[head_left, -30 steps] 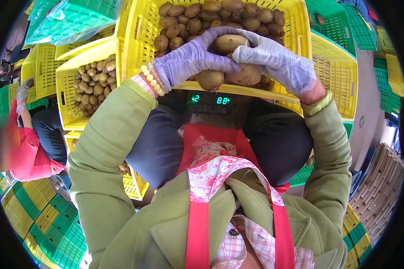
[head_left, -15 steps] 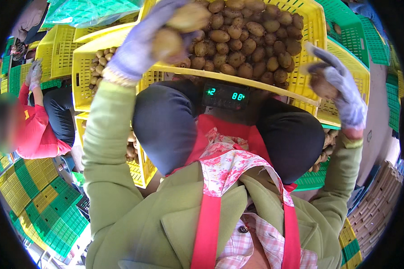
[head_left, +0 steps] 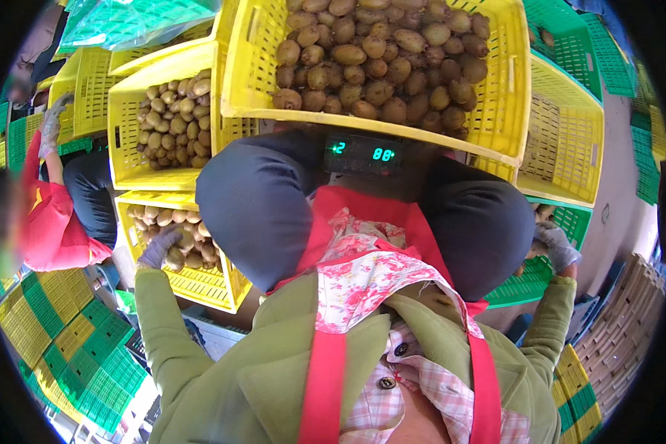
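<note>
My left hand [head_left: 160, 247], in a purple-grey glove, is down in the lower left yellow crate [head_left: 200, 285]. Its fingers curve round a brown kiwifruit [head_left: 175, 258], with more kiwifruit beside them. At the right, my gloved right hand [head_left: 557, 247] reaches into a green crate [head_left: 522, 291] holding some kiwifruit. Its fingers point inward over the fruit, and their undersides are hidden, so a hold cannot be made out. Ahead of my knees stands a large yellow crate [head_left: 512, 111] with a deep heap of kiwifruit [head_left: 377, 66].
A digital scale display [head_left: 364, 154] glows green below the large crate. Another yellow crate of kiwifruit [head_left: 118, 159] stands at left, and a yellow crate [head_left: 592, 148] at right. A person in red [head_left: 63, 222] sits far left. Stacked crates [head_left: 74, 348] lie behind, and brown stacked pieces [head_left: 621, 325] at right.
Both hands have dropped from beside the large crate to the lower side crates. Earlier the left held kiwifruit and the right held one. The view has shifted slightly.
</note>
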`<state>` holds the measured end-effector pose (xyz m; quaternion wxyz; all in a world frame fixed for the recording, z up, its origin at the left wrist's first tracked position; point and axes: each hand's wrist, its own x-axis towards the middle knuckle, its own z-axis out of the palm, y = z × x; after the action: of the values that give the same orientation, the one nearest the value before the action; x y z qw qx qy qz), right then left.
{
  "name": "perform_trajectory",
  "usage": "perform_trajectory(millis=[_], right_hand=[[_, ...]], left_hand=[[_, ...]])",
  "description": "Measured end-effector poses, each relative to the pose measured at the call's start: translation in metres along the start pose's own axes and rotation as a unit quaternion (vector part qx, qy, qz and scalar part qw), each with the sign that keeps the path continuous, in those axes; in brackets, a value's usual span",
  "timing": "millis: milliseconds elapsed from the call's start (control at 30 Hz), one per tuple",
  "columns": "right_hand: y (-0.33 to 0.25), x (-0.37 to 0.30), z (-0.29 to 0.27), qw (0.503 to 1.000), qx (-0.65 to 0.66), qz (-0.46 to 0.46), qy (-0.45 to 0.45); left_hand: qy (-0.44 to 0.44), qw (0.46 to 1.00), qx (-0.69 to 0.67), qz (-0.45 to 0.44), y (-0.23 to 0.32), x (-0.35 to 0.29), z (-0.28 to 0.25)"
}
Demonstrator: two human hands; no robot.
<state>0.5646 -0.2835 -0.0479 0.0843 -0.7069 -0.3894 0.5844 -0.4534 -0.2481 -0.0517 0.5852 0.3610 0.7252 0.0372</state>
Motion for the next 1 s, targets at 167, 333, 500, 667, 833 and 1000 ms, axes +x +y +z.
perform_trajectory(millis=[167,333,500,667,833,1000], right_hand=[[-0.007,0.014,-0.009,0.978,-0.141,0.102,0.115],[-0.183,0.023,0.029,0.954,-0.041,-0.130,0.267],[-0.334,0.056,0.092,0.873,-0.337,-0.281,0.213],[-0.372,0.146,0.116,0.729,-0.599,-0.271,0.191],[-0.319,0.241,0.127,0.648,-0.724,-0.124,0.201],[-0.313,0.259,0.127,0.613,-0.741,-0.142,0.235]], left_hand=[[-0.019,0.923,0.378,0.068,-0.017,0.028,-0.042],[0.170,0.983,0.049,0.046,0.143,0.052,-0.010],[0.159,0.955,0.051,0.246,0.313,0.046,0.070],[-0.020,0.913,0.002,0.408,0.417,0.035,0.154],[-0.154,0.882,0.085,0.436,0.473,0.024,0.221],[-0.235,0.904,0.063,0.352,0.486,0.019,0.234]])
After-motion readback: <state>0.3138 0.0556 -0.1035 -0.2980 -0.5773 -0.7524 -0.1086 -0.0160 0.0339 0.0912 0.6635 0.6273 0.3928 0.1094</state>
